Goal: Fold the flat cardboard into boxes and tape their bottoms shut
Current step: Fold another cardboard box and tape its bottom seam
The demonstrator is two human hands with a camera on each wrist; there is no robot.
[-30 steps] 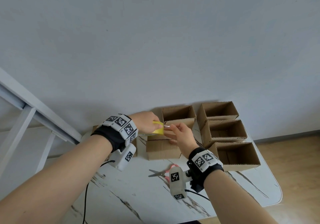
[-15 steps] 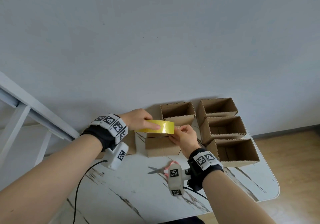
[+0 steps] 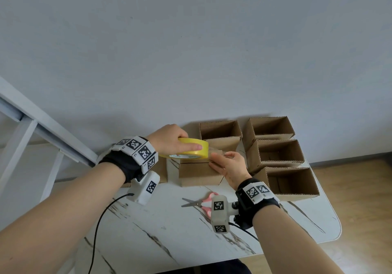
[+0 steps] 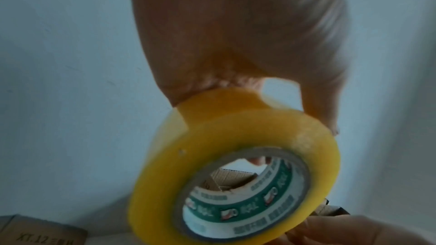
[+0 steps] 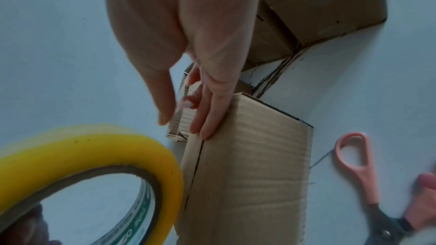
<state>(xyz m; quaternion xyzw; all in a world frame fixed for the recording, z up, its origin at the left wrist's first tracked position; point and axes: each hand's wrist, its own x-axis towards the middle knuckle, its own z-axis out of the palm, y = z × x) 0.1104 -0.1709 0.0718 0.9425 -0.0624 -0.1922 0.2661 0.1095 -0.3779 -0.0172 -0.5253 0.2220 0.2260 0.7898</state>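
Observation:
A brown cardboard box (image 3: 197,174) stands on the table with its closed flaps up, the seam showing in the right wrist view (image 5: 247,174). My left hand (image 3: 169,141) grips a yellow tape roll (image 3: 191,154) and holds it flat just above the box's top. The left wrist view shows the fingers curled over the tape roll's rim (image 4: 212,137). My right hand (image 3: 231,165) lies at the box's right end. Its straight fingers (image 5: 207,118) rest on the top edge near the seam, beside the tape roll (image 5: 94,148). Whether a tape end lies under them I cannot tell.
Open boxes stand at the back and right: one (image 3: 222,144) behind the taped box, three in a column (image 3: 275,161). Pink-handled scissors (image 3: 197,202) lie on the marble table (image 3: 169,231) in front. Flat cardboard (image 3: 162,172) lies left. A white frame (image 3: 31,121) slants at far left.
The tape roll has been turned flat and brought over the box. My right hand went from pinching at the roll's edge to laying straight fingers on the box's right end.

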